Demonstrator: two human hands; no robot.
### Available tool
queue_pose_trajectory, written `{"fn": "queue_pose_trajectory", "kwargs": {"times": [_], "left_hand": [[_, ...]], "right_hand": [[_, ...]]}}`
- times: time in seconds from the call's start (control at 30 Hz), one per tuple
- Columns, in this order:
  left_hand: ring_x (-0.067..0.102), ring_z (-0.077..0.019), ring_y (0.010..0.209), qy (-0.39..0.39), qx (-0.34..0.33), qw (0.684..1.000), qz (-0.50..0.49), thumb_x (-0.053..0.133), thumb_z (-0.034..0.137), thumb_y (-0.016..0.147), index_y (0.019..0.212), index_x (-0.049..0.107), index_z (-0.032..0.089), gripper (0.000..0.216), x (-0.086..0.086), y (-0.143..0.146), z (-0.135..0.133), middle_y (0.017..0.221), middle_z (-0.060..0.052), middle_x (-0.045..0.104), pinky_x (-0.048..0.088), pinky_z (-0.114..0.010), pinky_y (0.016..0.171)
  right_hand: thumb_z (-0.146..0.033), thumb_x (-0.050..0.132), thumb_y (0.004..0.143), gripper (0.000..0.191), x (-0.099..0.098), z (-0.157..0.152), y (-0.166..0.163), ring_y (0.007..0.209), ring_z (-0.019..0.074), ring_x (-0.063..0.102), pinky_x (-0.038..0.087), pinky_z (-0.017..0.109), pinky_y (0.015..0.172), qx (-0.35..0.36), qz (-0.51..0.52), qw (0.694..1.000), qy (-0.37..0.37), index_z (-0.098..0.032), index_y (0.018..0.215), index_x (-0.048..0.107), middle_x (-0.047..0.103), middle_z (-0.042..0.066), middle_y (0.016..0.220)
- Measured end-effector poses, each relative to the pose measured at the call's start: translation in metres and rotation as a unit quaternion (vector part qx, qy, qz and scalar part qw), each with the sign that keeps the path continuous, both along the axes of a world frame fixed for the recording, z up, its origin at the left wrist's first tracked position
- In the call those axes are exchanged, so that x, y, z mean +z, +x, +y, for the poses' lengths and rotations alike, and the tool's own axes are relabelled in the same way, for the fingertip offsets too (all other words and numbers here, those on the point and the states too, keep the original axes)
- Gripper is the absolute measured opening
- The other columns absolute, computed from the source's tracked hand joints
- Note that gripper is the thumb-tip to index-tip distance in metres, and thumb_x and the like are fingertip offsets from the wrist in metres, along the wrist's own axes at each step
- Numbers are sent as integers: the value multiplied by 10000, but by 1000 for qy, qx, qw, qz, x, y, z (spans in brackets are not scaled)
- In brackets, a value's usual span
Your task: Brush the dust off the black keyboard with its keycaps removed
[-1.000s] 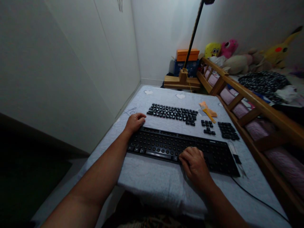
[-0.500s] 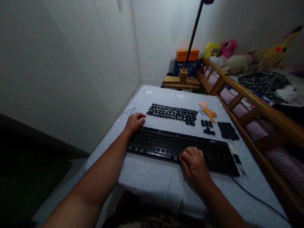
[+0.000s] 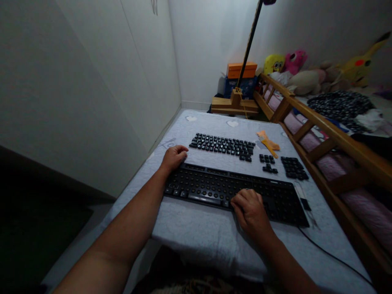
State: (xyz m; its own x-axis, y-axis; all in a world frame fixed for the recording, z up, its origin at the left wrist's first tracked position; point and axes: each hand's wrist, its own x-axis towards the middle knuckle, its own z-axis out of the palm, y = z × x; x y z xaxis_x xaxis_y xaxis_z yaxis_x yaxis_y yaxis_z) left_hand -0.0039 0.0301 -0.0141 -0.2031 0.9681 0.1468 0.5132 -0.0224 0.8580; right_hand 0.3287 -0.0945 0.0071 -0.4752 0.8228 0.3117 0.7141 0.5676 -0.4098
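Observation:
A black keyboard base (image 3: 214, 185) with its keycaps off lies across a pale cloth-covered table (image 3: 190, 228). My left hand (image 3: 174, 157) is curled on the keyboard's far left corner, gripping its edge. My right hand (image 3: 251, 211) rests on the front middle of the keyboard with fingers bent down against it; I cannot see anything in them. Beyond the keyboard, loose black keycaps (image 3: 223, 145) lie laid out in keyboard order, with smaller groups of keycaps (image 3: 294, 168) to the right.
An orange tool (image 3: 268, 143) lies by the keycaps. The keyboard's cable (image 3: 330, 255) runs off to the right front. A wooden bed rail (image 3: 324, 122) borders the table's right side, with plush toys behind. A wooden stand with a black pole (image 3: 235, 102) sits at the far end. White wall panels are on the left.

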Motion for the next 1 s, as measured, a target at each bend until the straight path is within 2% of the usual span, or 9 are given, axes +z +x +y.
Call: {"fn": "queue_pose_trajectory", "kwargs": {"times": [0.17,0.83,1.0], "left_hand": [[618,-188,671,-3,1,1000,1,562,352,706,928,733,139,352,0,0,0,731,-41,706,466,-294,652],[643,-195,705,7,-4,1000,-4,567,334,704,913,733,141,329,0,0,1,751,-44,720,484,-302,695],[641,-199,703,6,0,1000,-1,564,332,703,918,735,139,336,0,0,0,745,-46,714,478,-301,678]], "right_hand": [[-155,542,954,154,-1,-1,1,862,220,477,326,378,810,7,11,1000,10,-200,835,629,587,42,858],[-140,554,940,151,0,-1,0,862,226,487,337,381,813,4,0,1000,19,-202,818,618,584,45,851],[-142,561,937,117,1,0,2,875,225,506,346,384,818,8,23,1000,5,-213,878,634,612,41,872]]}}
